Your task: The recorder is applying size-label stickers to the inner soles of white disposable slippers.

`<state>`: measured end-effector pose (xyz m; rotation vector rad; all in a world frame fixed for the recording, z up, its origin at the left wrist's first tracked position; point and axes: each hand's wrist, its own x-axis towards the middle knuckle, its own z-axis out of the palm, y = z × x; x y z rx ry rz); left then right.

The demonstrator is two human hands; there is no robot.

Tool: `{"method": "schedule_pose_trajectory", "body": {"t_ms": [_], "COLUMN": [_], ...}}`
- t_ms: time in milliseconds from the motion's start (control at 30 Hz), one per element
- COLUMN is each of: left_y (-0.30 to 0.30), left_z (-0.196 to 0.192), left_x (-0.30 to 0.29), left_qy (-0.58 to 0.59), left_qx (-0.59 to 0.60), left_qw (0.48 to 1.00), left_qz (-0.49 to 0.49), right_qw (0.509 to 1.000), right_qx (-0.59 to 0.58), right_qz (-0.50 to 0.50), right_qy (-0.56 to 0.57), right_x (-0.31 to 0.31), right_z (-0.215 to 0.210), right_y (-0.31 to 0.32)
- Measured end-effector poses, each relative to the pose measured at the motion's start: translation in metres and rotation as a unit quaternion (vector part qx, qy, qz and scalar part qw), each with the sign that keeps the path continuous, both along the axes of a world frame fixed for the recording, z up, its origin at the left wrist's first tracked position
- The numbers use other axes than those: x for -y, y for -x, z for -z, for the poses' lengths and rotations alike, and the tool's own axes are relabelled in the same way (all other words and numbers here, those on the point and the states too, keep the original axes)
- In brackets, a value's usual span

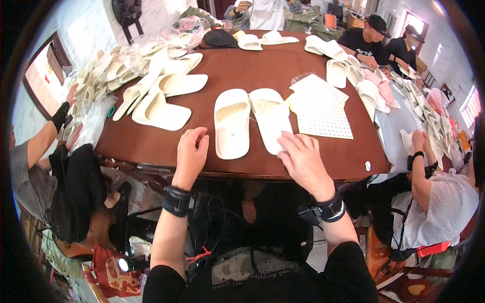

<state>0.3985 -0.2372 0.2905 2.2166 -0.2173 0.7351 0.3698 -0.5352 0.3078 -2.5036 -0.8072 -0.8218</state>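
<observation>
Two cream slippers lie side by side before me, toes pointing away: the left slipper (232,123) has a tiny dark mark on its insole, and the right slipper (270,116) tilts slightly. My left hand (192,154) hovers left of the pair, fingers loosely bent and apart, holding nothing. At the heel of the right slipper is my right hand (304,161), its thumb by the rim and its fingertips over the insole; the hand hides part of the heel. White sticker sheets (323,118) with rows of small print lie overlapped just beyond that hand.
Several cream slippers (164,111) sit to the left, with a large heap (108,70) behind them. More slippers (337,73) line the right of the brown table (202,151). People work on both sides and opposite. A dark cap (220,39) lies at the far edge.
</observation>
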Motion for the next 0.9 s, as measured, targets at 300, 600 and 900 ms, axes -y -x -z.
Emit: {"method": "schedule_pose_trajectory", "body": {"t_ms": [300,600,900], "left_y": [0.028,0.03,0.049], "left_z": [-0.008,0.002,-0.013], "left_x": [0.034,0.041,0.055], "left_qy": [0.15,0.2,0.393], "left_qx": [-0.155,-0.126,-0.154], "left_qw": [0.976,0.97,0.9], "left_qz": [0.022,0.059,0.109], "right_qw": [1.0,0.995,0.978], "right_qx": [0.022,0.076,0.205], "right_qz": [0.008,0.037,0.039], "right_qy": [0.005,0.055,-0.015], "right_x": [-0.014,-0.014,-0.004], "right_z": [0.002,0.005,-0.006], "right_y": [0.007,0.003,-0.003]}}
